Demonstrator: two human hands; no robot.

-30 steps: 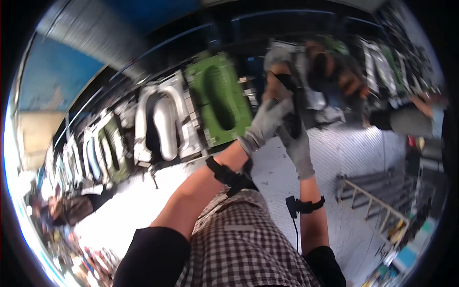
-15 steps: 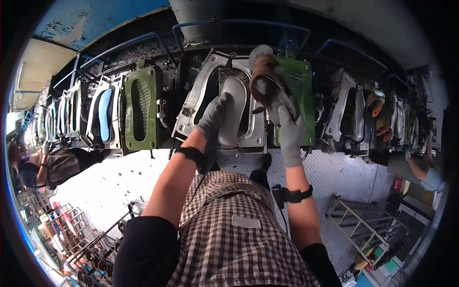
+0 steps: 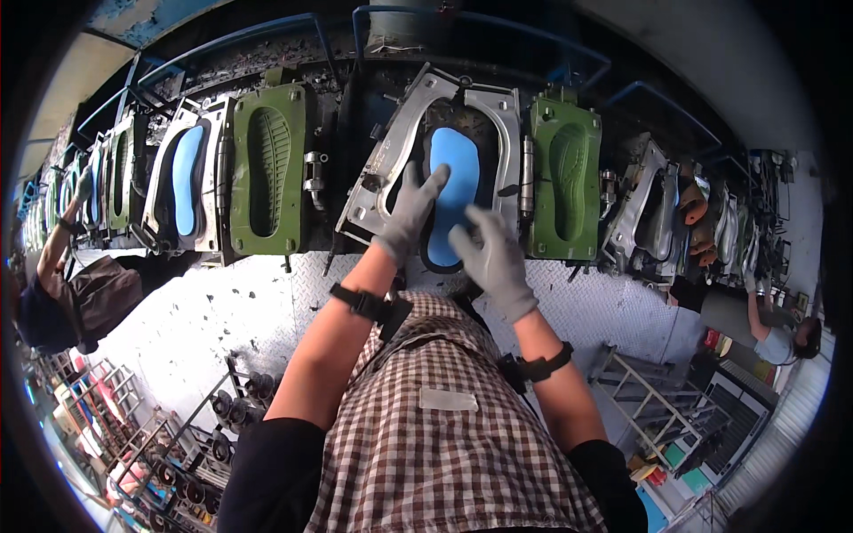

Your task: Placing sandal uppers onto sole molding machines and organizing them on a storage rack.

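A blue sole-shaped pad with a dark rim lies lengthwise in the middle of a silver metal shoe mould. My left hand, in a grey glove, reaches over the mould's left part, its fingers apart and one fingertip on the pad's left edge. Close to the pad's lower right edge is my right hand, also gloved in grey, with bent fingers spread; whether they touch the pad is unclear. To the right of the silver mould stands its green mould half, showing a sole-shaped hollow.
Further left are another green mould half and a silver mould with a blue pad. Brown shoe uppers sit in moulds to the right. Blue rails run behind. Co-workers stand at far left and far right. Metal racks stand behind me.
The brown shoe has left my right hand and is out of sight. A blue pad now shows where a grey sole-shaped form was. My right hand came down and left toward it.
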